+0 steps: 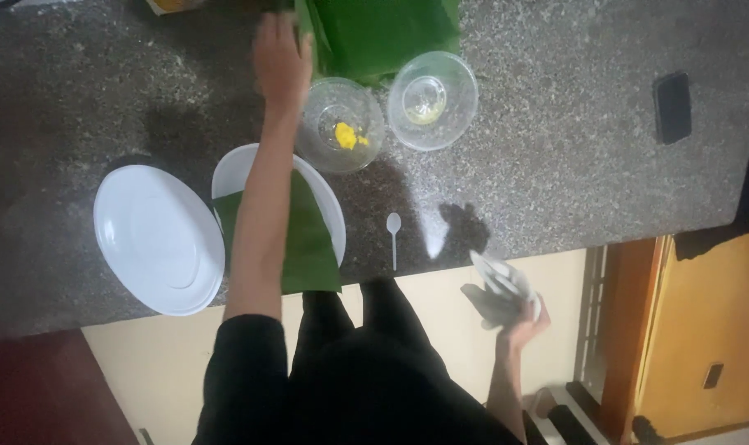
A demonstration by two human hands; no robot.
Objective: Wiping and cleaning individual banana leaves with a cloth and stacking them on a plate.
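Note:
My left hand point(282, 58) reaches across the dark granite counter point(555, 181) to the left edge of a stack of green banana leaves point(387, 33) at the far side. The hand is blurred, and its fingertips are hidden at the leaf edge. My forearm passes over a white plate point(236, 169) that carries a cut piece of banana leaf point(312, 247). My right hand point(521, 328) hangs off the counter's near edge and grips a crumpled white paper napkin point(498, 288).
An empty white oval plate point(156, 239) lies at the left. Two clear bowls stand near the leaves, one with a yellow lump point(341, 124), one with pale liquid point(432, 99). A white plastic spoon point(393, 235) lies by the near edge. A black phone point(672, 107) lies at the right.

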